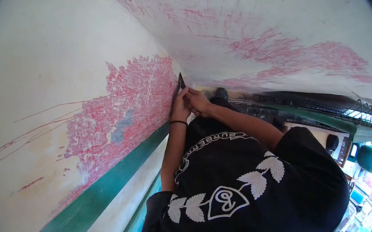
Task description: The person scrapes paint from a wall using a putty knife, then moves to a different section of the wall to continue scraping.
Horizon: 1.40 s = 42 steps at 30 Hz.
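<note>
A scraper (181, 81) with a dark, narrow blade points into the corner where two walls meet. My left hand (179, 107), with a dark band at the wrist, is closed around its handle. Against it, my right hand (199, 102) is also closed on the handle, which the fingers mostly hide. Beside the blade, the left wall (46, 54) has a large scraped patch (144, 86) showing pink, with a small grey-blue spot in it. Pink scratches (276, 52) also streak the right wall (312, 1).
A green ledge (89, 199) runs below the scraped patch. At lower right are a wire rack (368, 113), a green rail (322, 119) and a rounded green object (369, 159). A dark shoe (221, 93) shows beyond my right forearm.
</note>
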Tool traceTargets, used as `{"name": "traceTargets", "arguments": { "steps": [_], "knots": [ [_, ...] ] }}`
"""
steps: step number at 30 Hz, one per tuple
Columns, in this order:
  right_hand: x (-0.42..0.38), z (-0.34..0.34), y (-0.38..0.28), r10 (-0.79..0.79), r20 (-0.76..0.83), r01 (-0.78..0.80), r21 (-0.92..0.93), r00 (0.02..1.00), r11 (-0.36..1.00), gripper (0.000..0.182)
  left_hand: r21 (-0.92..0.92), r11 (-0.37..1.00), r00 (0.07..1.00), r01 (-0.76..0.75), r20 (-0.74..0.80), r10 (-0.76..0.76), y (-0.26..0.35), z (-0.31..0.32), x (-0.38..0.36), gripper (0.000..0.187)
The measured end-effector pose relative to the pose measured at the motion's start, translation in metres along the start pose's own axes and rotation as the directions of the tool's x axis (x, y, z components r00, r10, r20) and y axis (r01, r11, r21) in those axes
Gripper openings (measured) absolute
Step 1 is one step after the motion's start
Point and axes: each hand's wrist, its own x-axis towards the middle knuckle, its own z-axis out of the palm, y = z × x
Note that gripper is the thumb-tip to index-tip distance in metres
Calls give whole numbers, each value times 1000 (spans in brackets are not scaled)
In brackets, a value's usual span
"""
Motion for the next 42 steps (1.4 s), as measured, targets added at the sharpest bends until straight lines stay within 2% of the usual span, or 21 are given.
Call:
{"name": "traceTargets", "arguments": {
  "steps": [2, 4, 7, 10, 12, 14, 16, 19, 21, 23, 25, 27, 30, 31, 32, 35, 36, 37, 39, 41, 42],
  "knots": [
    [-22, 9, 2, -27, -3, 27, -77, 1000, 997, 31, -17, 1000, 998, -16, -60, 15, 1, 10, -9, 27],
    [-31, 15, 3, -35, -1, 35, -92, 999, 995, 33, -15, 998, 984, -69, -164, 66, 10, 55, -43, 27],
    [-25, 14, 10, -5, 13, 6, -57, 1000, 998, 35, 96, 995, 974, 0, -226, 22, 6, 28, -27, 32],
    [-6, 4, 15, 6, 21, -4, -116, 1000, 993, 35, 72, 997, 993, -37, -107, 45, 0, 15, -14, 39],
    [-11, 2, 15, -22, 4, 22, -188, 1000, 982, 35, 224, 962, 976, -158, -111, 186, -4, 37, -40, 35],
    [-23, 4, 17, -100, 18, 101, -244, 995, 965, 34, 235, 955, 965, -179, -146, 217, -2, 50, -45, 30],
    [-25, 5, 17, -150, 15, 147, -315, 989, 938, 34, 93, 990, 964, -106, -233, 125, -9, 32, -30, 27],
    [-18, 0, 17, -171, -9, 149, -442, 985, 885, 36, 10, 1000, 990, -6, -143, 7, -15, 2, -4, 24],
    [-16, -6, 22, -178, -21, 142, -513, 984, 846, 37, -5, 1000, 990, -27, -141, 26, -25, -10, 0, 24],
    [-17, -6, 37, -325, 2, 273, -548, 946, 791, 36, 3, 999, 985, -42, -167, 41, -27, -10, 1, 22],
    [-21, -3, 30, -307, -15, 256, -517, 951, 817, 37, 28, 999, 972, -39, -231, 45, -20, 17, -22, 21],
    [-18, 2, 13, -114, -52, 83, -407, 992, 909, 38, 41, 998, 977, -56, -205, 63, -8, 19, -9, 21],
    [1, -5, 17, -139, -67, 106, -357, 988, 928, 39, 56, 992, 986, -116, -117, 122, -16, 2, 0, 22],
    [-3, -7, 21, -189, -41, 155, -413, 981, 897, 38, 70, 986, 986, -152, -63, 157, -12, 6, 3, 23],
    [-10, -10, 27, -241, -13, 208, -467, 970, 859, 37, 118, 985, 969, -127, -199, 149, -17, 10, -2, 27],
    [-12, -15, 42, -391, 38, 349, -537, 920, 768, 35, 115, 987, 958, -108, -253, 135, -19, 28, -20, 31],
    [-11, -13, 38, -364, 23, 318, -539, 931, 780, 34, 97, 994, 961, -56, -266, 80, -16, 27, -17, 33],
    [-15, -8, 27, -336, 9, 287, -540, 942, 791, 34, 121, 991, 963, -65, -252, 94, -15, 15, -3, 32],
    [-18, -7, 1, -105, -65, 55, -529, 992, 847, 34, 149, 985, 966, -84, -228, 117, -17, 2, 22, 31],
    [-9, -13, 27, -324, -39, 246, -569, 945, 785, 35, 132, 986, 964, -103, -231, 132, -24, -7, 26, 24],
    [-6, -17, 33, -435, -17, 343, -588, 900, 733, 35, 108, 988, 965, -108, -229, 131, -23, 9, 9, 22]
  ]
}}
